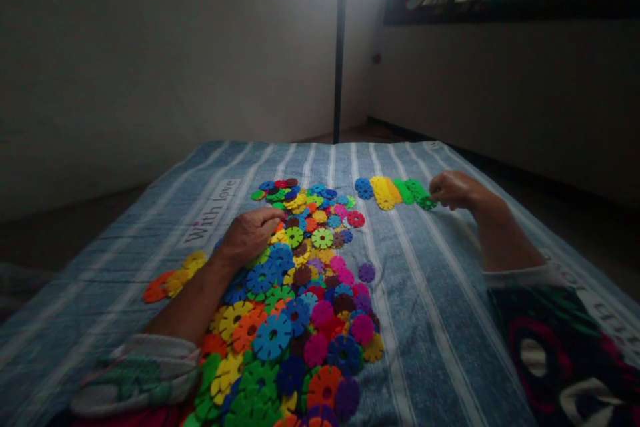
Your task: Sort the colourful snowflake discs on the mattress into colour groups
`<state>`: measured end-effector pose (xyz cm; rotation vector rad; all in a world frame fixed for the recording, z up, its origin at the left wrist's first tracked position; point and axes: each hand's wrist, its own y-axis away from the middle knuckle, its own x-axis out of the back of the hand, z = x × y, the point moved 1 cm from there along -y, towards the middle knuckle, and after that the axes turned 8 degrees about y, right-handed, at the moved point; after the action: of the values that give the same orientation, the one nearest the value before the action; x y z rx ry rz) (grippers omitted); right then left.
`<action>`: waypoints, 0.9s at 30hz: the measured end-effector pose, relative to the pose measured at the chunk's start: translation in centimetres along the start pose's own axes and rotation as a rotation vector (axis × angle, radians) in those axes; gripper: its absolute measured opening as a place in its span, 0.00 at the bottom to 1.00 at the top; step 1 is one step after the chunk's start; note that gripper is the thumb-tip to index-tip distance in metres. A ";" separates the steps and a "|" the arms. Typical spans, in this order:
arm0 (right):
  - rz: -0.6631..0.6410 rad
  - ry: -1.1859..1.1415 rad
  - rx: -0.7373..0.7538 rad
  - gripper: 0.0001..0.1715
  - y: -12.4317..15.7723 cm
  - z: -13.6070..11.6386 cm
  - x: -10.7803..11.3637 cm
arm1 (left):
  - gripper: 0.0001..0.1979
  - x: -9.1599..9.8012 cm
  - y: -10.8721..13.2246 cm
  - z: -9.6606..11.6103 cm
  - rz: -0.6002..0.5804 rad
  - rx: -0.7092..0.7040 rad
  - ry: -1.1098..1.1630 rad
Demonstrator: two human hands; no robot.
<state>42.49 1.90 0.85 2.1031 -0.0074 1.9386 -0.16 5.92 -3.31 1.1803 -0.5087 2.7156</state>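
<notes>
A large heap of colourful notched plastic discs (pixel 273 335) spreads down the middle of the bed-like surface. My left hand (pixel 253 232) reaches over the far left part of this heap, its fingers drawn together among the discs; whatever they pinch is hidden. To the right runs a row of overlapping discs: blue (pixel 364 188), yellow (pixel 384 193), then orange and green (pixel 403 191). At the right end of that row, my right hand (pixel 456 191) is closed, with its fingertips at a dark green disc (pixel 427 203).
A few yellow and orange discs (pixel 176 280) lie apart, left of my left forearm. One purple disc (pixel 367 272) sits just right of the heap. Striped blue cloth (pixel 425 320) covers the surface. Behind its far edge stands a dark pole (pixel 340 53) near the walls.
</notes>
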 end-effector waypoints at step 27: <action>-0.134 -0.167 -0.044 0.10 -1.5 1.7 -2.3 | 0.19 0.0 0.1 0.4 -0.032 0.018 0.007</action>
<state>44.23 2.52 -1.77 2.1709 0.0552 1.6682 0.08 5.72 -3.07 1.1731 -0.4609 2.7020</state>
